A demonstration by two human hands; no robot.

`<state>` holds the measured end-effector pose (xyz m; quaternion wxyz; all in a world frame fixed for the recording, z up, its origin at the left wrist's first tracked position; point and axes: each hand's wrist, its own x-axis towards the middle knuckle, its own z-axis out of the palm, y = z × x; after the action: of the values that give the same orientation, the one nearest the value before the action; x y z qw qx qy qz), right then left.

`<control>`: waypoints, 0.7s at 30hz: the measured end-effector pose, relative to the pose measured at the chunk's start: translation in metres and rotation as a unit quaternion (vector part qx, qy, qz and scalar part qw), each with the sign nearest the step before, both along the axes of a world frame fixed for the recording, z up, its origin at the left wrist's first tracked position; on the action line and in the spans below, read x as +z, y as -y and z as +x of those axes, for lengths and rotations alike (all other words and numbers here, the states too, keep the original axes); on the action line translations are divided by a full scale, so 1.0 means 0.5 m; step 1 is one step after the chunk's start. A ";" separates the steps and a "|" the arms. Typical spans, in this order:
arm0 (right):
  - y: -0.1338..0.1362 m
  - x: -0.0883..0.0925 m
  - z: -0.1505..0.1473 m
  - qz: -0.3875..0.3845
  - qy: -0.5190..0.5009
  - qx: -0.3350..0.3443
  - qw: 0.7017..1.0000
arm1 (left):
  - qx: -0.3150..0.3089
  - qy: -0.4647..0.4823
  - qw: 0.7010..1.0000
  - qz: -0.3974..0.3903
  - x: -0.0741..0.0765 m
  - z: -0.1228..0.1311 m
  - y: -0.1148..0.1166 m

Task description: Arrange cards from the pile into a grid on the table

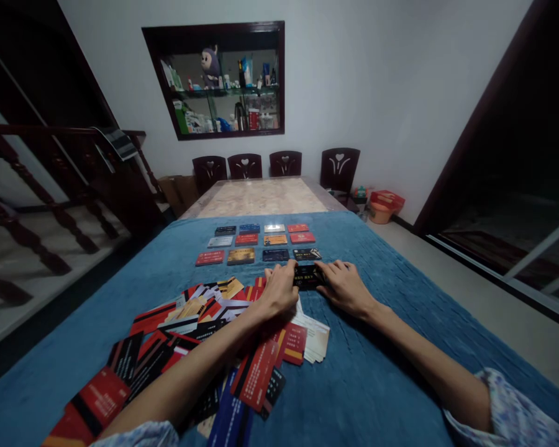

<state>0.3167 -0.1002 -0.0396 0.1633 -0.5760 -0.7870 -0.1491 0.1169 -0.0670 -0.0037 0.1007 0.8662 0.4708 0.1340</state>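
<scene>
Cards (309,279) sat gripped between left hand (280,288) and right hand (346,287), fingers half-curled at opposite ends, just this side of the stacks (276,255) on cloth (400,379); even pressure seemed best for square edges.

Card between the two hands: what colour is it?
The card is black with yellowish print; head view shows it best.
</scene>
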 end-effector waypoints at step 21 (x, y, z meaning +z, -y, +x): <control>-0.130 0.088 0.050 -0.147 0.050 -0.008 0.988 | 0.007 -0.103 0.994 0.028 0.048 0.053 -0.105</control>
<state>0.3415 -0.0353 0.0046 0.0363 -0.5919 -0.8028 -0.0619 0.1437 -0.0143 0.0201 0.0264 0.8745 0.4808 0.0576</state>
